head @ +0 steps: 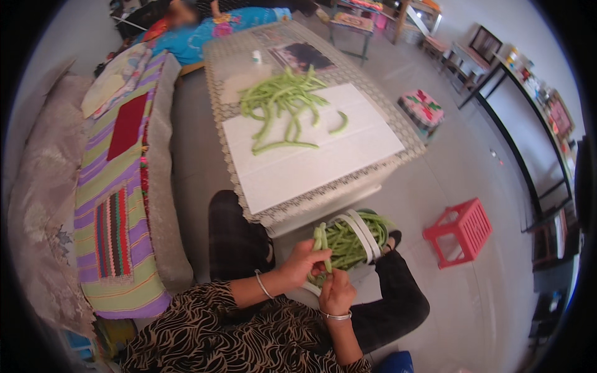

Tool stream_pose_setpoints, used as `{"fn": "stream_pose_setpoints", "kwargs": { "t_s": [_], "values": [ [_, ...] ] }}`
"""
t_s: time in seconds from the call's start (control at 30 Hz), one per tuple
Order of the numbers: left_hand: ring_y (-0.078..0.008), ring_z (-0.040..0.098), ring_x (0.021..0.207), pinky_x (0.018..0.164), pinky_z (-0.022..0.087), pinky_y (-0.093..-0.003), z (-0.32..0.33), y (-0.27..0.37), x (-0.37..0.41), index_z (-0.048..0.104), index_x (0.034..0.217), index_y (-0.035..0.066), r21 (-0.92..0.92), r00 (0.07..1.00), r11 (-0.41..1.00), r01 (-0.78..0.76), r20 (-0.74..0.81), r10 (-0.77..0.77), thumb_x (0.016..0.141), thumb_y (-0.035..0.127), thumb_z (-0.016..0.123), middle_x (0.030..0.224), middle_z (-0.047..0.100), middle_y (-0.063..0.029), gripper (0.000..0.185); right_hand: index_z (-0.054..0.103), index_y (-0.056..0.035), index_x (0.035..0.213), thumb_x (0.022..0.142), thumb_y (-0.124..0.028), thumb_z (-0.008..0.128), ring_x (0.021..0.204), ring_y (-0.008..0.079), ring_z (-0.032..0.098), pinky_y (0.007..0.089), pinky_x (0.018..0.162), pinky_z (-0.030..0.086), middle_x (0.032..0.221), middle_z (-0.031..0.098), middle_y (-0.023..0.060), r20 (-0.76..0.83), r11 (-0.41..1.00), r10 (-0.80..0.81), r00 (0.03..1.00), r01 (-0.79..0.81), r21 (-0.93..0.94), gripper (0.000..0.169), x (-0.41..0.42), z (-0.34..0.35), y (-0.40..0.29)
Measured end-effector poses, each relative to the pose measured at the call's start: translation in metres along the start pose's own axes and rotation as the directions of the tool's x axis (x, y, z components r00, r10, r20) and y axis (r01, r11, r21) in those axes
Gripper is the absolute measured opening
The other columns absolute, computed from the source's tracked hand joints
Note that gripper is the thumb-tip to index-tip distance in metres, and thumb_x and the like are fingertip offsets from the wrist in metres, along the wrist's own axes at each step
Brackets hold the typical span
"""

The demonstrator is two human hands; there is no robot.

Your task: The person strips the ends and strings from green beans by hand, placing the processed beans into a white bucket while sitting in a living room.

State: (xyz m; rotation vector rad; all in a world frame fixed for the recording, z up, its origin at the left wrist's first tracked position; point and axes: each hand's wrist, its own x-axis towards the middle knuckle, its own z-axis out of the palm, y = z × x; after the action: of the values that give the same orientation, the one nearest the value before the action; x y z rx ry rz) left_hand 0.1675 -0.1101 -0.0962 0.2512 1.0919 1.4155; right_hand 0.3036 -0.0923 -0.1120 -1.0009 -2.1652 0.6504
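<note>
Several green bean pods (322,240) are gripped in my left hand (302,263), upright between thumb and fingers. My right hand (338,293) is closed at the lower end of these pods, its fingertips pinching one of them. Just beyond my hands, a basket with white handles (366,235) holds many green beans (344,245). On the low table in front of me, a loose pile of green beans (284,95) lies partly on a white sheet (322,158). One curved pod (339,123) lies apart to the right of the pile.
The sheet covers the near end of a table with a lace cloth (406,135). A red plastic stool (466,231) stands at the right, a cushioned stool (422,109) farther back. A sofa with a striped cover (121,242) runs along the left. A person in blue (186,39) lies beyond.
</note>
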Motion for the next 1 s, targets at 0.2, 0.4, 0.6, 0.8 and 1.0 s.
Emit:
{"fn": "stream_pose_setpoints", "kwargs": {
  "t_s": [0.2, 0.4, 0.6, 0.8, 1.0],
  "values": [
    [-0.008, 0.049, 0.053, 0.042, 0.033, -0.0204, 0.006, 0.005, 0.0, 0.055, 0.088, 0.004, -0.031, 0.996, 0.997, 0.077, 0.046, -0.075, 0.087, 0.015, 0.057, 0.071, 0.056, -0.0031, 0.011, 0.056, -0.004, 0.083, 0.075, -0.004, 0.053, 0.057, 0.0323, 0.055, 0.0387, 0.051, 0.045, 0.068, 0.054, 0.0121, -0.021, 0.992, -0.003, 1.0, 0.006, 0.124, 0.008, 0.012, -0.014, -0.002],
    [-0.0115, 0.052, 0.057, 0.045, 0.037, -0.0223, 0.003, 0.01, 0.006, 0.057, 0.092, -0.001, -0.019, 0.962, 0.978, 0.208, 0.183, -0.201, 0.086, 0.015, 0.055, 0.069, 0.056, -0.0057, 0.017, 0.056, -0.002, 0.083, 0.079, -0.003, 0.049, 0.06, 0.0311, 0.058, 0.0347, 0.056, 0.047, 0.07, 0.057, 0.0127, 0.072, 0.923, 0.101, 0.992, -0.121, 0.366, 0.008, 0.018, -0.022, -0.002],
    [-0.0203, 0.057, 0.065, 0.058, 0.048, -0.0337, 0.004, 0.036, 0.015, 0.055, 0.096, -0.002, 0.017, 0.958, 0.989, 0.147, 0.248, -0.146, 0.083, 0.011, 0.05, 0.073, 0.055, -0.0087, 0.019, 0.057, -0.0018, 0.085, 0.084, -0.01, 0.048, 0.064, 0.0347, 0.06, 0.0393, 0.061, 0.048, 0.07, 0.06, 0.0169, 0.166, 0.915, 0.231, 0.959, -0.272, 0.299, 0.012, 0.013, -0.021, 0.044],
    [-0.0222, 0.06, 0.069, 0.063, 0.052, -0.0377, 0.013, 0.07, 0.038, 0.053, 0.1, -0.004, 0.087, 0.962, 0.996, 0.037, 0.266, -0.059, 0.081, 0.008, 0.047, 0.076, 0.055, -0.0084, 0.023, 0.058, -0.0045, 0.084, 0.079, -0.026, 0.059, 0.08, 0.0326, 0.059, 0.0443, 0.069, 0.047, 0.083, 0.061, 0.0143, 0.493, 0.948, 0.287, 0.822, -0.168, -0.271, 0.022, -0.01, -0.017, 0.099],
    [-0.0189, 0.058, 0.065, 0.059, 0.051, -0.0334, 0.04, 0.103, 0.081, 0.052, 0.106, -0.005, 0.235, 0.973, 0.965, -0.12, 0.22, 0.067, 0.08, 0.005, 0.049, 0.078, 0.055, -0.0083, 0.029, 0.062, -0.0067, 0.085, 0.076, -0.03, 0.062, 0.089, 0.0318, 0.058, 0.0426, 0.075, 0.047, 0.09, 0.06, 0.0138, 0.544, 0.918, 0.289, 0.788, -0.067, -0.39, 0.025, -0.03, 0.004, 0.146]
  ]
}}
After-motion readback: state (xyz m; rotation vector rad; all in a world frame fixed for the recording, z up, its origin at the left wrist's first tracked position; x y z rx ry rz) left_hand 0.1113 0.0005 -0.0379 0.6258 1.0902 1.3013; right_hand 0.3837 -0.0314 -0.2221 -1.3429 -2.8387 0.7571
